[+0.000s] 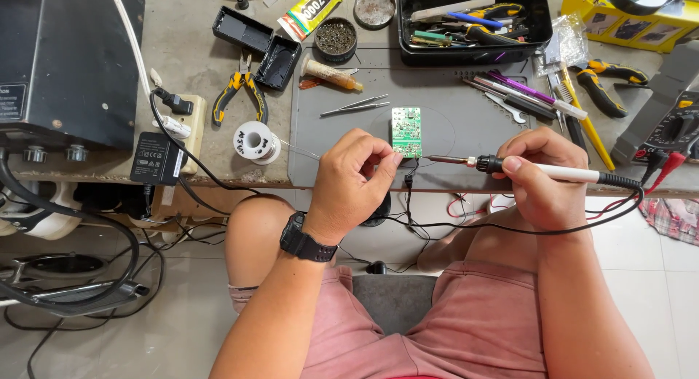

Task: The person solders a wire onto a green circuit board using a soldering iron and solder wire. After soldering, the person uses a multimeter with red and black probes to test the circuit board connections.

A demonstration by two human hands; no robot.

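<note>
The circuit board [406, 131] lay on the mat [451, 109] between your left hand [352, 181] and right hand [542, 176]. Tweezers [357, 105] lay just behind and left of it, the solder spool [255, 141] off the mat to its left, the tool tray [473, 21] behind, the pliers [237, 95] behind the spool.

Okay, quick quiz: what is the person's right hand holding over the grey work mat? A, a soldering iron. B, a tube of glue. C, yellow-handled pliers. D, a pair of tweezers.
A: the right hand grips a white-handled soldering iron, its metal tip pointing left toward the small green circuit board on the grey work mat; the tweezers, pliers and glue tube lie untouched.
</note>
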